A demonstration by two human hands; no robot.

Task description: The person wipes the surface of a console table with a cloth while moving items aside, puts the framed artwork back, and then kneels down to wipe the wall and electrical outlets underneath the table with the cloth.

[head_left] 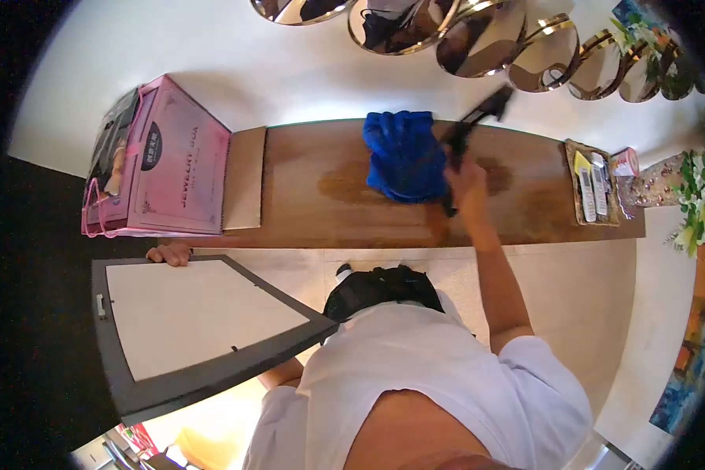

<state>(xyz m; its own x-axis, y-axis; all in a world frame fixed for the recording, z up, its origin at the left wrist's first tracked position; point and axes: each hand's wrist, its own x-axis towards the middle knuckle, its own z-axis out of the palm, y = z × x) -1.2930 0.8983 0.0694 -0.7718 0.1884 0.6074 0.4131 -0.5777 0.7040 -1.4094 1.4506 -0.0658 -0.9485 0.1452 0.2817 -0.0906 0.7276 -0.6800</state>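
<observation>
My left hand point(170, 254) grips the top edge of a dark-bordered picture frame point(211, 313), with only its fingertips showing. The frame's pale backing board faces me, and it hides the rest of that hand. Over the wooden shelf top point(305, 180), my right hand point(468, 184) is closed around a black elongated tool point(478, 113) with a wider upper end. Motion blurs the tool, so its exact kind is unclear. Just left of it lies a crumpled blue cloth point(403, 157); I cannot tell whether they touch.
A pink jewelry box point(182, 160) stands at the left end beside a flat brown cardboard piece point(245, 178). At right, a woven tray point(575, 152) holds white items. Round gold-rimmed mirrors point(544, 55) line the wall, and flowers point(701, 196) stand at the far right.
</observation>
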